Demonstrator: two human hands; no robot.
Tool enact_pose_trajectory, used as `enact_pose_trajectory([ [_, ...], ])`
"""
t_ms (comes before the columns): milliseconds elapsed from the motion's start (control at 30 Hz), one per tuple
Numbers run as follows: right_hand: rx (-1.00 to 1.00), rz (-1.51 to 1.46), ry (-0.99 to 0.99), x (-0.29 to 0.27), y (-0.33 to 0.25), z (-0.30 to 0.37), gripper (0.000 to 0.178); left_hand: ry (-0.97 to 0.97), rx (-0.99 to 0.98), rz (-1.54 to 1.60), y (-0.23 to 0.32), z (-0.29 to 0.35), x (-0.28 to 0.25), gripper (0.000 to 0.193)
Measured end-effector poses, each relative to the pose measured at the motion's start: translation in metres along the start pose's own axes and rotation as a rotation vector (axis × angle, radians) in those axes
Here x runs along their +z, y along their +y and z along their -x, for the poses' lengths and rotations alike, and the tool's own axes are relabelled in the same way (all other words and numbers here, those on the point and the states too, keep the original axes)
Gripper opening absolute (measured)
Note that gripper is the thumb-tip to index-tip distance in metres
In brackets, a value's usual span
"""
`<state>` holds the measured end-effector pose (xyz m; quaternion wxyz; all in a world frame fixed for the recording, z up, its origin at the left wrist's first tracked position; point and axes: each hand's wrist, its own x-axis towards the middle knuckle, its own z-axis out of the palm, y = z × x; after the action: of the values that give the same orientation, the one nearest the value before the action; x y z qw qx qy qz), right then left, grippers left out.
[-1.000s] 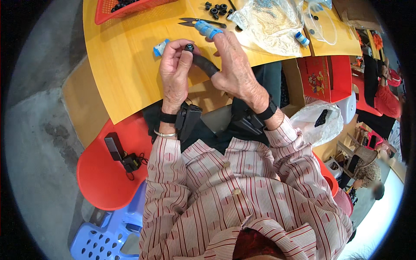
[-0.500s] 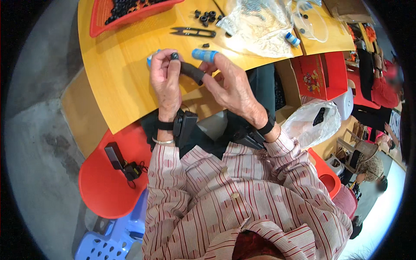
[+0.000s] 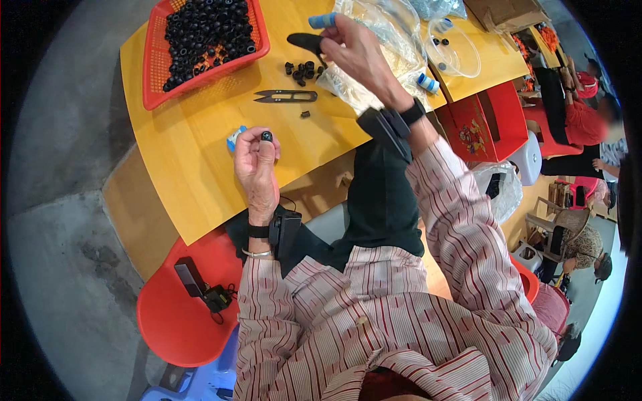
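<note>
My left hand [image 3: 256, 166] rests over the yellow table [image 3: 194, 154] and pinches a small black ring [image 3: 267, 136] between thumb and fingers; a blue finger cot shows on its index finger. My right hand [image 3: 358, 50] is stretched far forward and holds a flat black strap piece [image 3: 306, 41]; its fingertip also wears a blue cot. Between the hands lie black thread snips [image 3: 286, 96] and a small heap of black rings [image 3: 304, 69].
A red basket [image 3: 155, 73] full of black rings stands at the table's far left. Clear plastic bags [image 3: 384, 33] and a round clear tub [image 3: 458, 53] lie far right. A red box [image 3: 478, 123] sits right of the table, a red stool [image 3: 170, 321] at lower left.
The hands were together on the strap near the table's edge. Now they have parted: the right hand has carried the strap far forward, the left keeps a ring.
</note>
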<state>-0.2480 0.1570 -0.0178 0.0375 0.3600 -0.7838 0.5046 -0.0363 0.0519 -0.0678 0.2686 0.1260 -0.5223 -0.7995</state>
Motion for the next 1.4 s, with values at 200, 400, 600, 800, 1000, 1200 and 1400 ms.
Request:
enact_pose_trajectory([
  [200,-0.323,0.166,0.001,0.001,0.015,-0.007,0.032,0.013,0.015,0.023,0.003,-0.003,0.005,0.017],
  [400,-0.400,0.204,-0.158,0.002,-0.043,0.054,0.015,0.009,-0.025,-0.010,0.002,-0.002,0.000,0.018],
  [600,-0.290,0.265,-0.238,0.017,-0.023,0.083,0.018,-0.070,-0.023,0.032,0.001,-0.001,-0.007,0.023],
  [800,-0.276,0.375,-0.267,0.023,-0.020,0.086,0.024,-0.076,-0.030,-0.016,0.005,0.002,0.001,0.024],
  [1000,-0.264,0.375,-0.233,0.030,-0.016,0.087,0.024,-0.088,-0.032,0.014,0.006,0.001,0.001,0.020],
  [1200,-0.284,0.394,-0.196,0.030,-0.014,0.090,0.022,-0.075,-0.020,0.016,0.003,0.001,0.000,0.021],
  [1400,-0.269,0.417,-0.193,0.019,-0.016,0.094,0.025,-0.062,-0.024,-0.019,0.002,0.001,0.000,0.021],
])
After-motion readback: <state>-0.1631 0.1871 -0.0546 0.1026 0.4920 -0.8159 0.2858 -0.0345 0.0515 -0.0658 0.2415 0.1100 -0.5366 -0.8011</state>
